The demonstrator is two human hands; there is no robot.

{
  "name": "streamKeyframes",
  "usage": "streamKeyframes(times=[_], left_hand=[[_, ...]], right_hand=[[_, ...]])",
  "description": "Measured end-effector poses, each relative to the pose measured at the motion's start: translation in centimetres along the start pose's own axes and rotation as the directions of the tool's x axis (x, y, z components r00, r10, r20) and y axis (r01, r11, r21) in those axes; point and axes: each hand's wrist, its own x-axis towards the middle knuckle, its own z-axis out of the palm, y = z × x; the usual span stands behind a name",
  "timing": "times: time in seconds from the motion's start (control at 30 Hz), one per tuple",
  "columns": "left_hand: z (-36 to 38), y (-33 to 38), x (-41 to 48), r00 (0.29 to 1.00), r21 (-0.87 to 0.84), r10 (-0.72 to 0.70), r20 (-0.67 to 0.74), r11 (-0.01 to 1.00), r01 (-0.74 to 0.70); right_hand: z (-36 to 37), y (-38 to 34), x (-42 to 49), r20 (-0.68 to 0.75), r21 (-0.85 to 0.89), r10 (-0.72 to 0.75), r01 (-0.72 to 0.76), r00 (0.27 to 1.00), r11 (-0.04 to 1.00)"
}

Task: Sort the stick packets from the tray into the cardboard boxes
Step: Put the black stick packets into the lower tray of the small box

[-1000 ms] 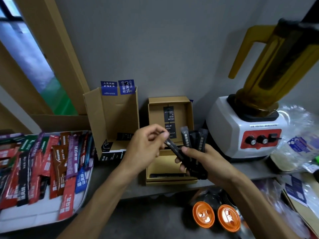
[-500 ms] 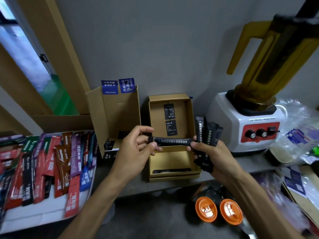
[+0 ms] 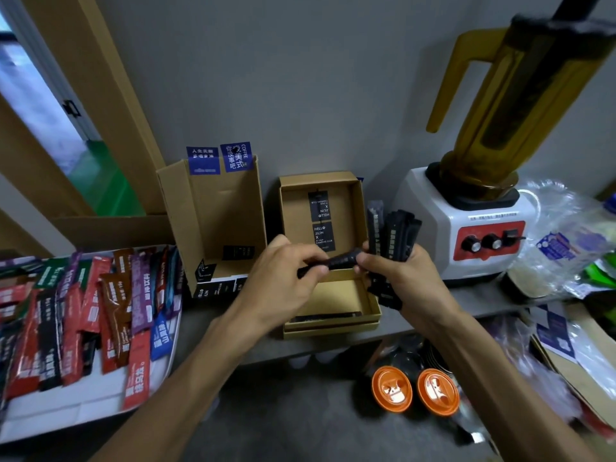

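My right hand (image 3: pixel 403 278) grips a bundle of black stick packets (image 3: pixel 393 238), held upright. My left hand (image 3: pixel 283 278) pinches one black stick packet (image 3: pixel 343 261) that lies level between both hands; the right fingers touch its other end. Both hands hover over the small open cardboard box (image 3: pixel 363 291), which has one black packet lying along its front. A taller open cardboard box (image 3: pixel 220 208) stands to its left. The white tray (image 3: pixel 83 408) at the left holds several red, brown, purple, blue and black stick packets (image 3: pixel 110 305).
A blender (image 3: pixel 473 228) with a yellow jug stands at the right on the shelf, beside clear plastic bags (image 3: pixel 566 238). Two orange lids (image 3: pixel 413 390) sit below the shelf edge. Papers and packaging lie at the lower right.
The hands have come closer together. The single black packet stays level between them, with less of it showing between the fingers.
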Motion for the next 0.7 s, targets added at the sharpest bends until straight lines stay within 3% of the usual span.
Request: streamKeyframes(times=[0.07,0.1,0.17,0.23,0.3,0.33,0.4,0.43,0.47,0.5,0.53,0.63,0.7], left_hand=[[0.1,0.2,0.4,0.994,-0.207,-0.093,-0.053,0.975,0.08],[0.2,0.4,0.5,0.983,-0.38,-0.172,-0.069,0.915,0.134],[0.5,0.9,0.3,0.95,-0.715,-0.308,-0.045,0.674,0.185],[0.8,1.4,0.0,0.924,-0.853,-0.381,0.017,0.477,0.212],[1.2,1.1,-0.2,0.918,-0.863,-0.382,0.109,0.422,0.278],[1.4,0.7,-0.4,0.92,-0.831,-0.368,0.138,0.462,0.31],[1.7,-0.6,-0.6,0.934,-0.62,-0.355,0.04,0.725,0.302],[1.9,-1.2,-0.6,0.952,-0.388,-0.293,-0.086,0.89,0.239],[2.1,-1.7,-0.6,0.973,-0.114,-0.159,-0.166,0.983,0.142],[2.4,-1.8,-0.4,0.989,0.099,-0.014,-0.146,0.995,0.028],[2.9,-1.8,-0.1,0.997,0.209,0.054,-0.048,0.977,-0.043],[4.1,-2.0,0.4,0.975,0.22,-0.052,0.218,0.975,0.003],[4.5,-2.4,0.6,0.954,0.225,-0.089,0.285,0.974,0.024]], right_hand=[[0.0,0.0,0.2,-0.055,0.049,0.007,-0.004,0.998,0.999],[0.1,0.2,0.1,-0.067,0.017,0.027,-0.026,0.997,1.0],[0.3,1.0,-0.5,-0.032,-0.086,0.066,-0.068,0.997,0.994],[0.6,1.7,-1.0,0.002,-0.075,0.077,-0.077,0.997,0.994],[0.6,1.8,-1.1,-0.053,-0.023,0.059,-0.061,0.997,0.998],[0.3,1.8,-1.0,-0.098,-0.029,0.046,-0.05,0.994,0.998],[-0.5,1.7,-0.5,-0.15,-0.151,0.042,-0.065,0.988,0.986],[-0.8,1.7,-0.2,-0.136,-0.25,0.06,-0.093,0.989,0.964],[-1.1,1.9,0.2,-0.105,-0.34,0.093,-0.124,0.99,0.932],[-1.2,2.1,0.5,-0.082,-0.401,0.133,-0.155,0.988,0.903],[-1.1,2.4,0.8,-0.073,-0.438,0.173,-0.187,0.982,0.879],[-1.1,3.4,1.5,-0.083,-0.506,0.247,-0.255,0.965,0.824],[-1.5,3.8,1.4,-0.135,-0.496,0.212,-0.251,0.968,0.831]])
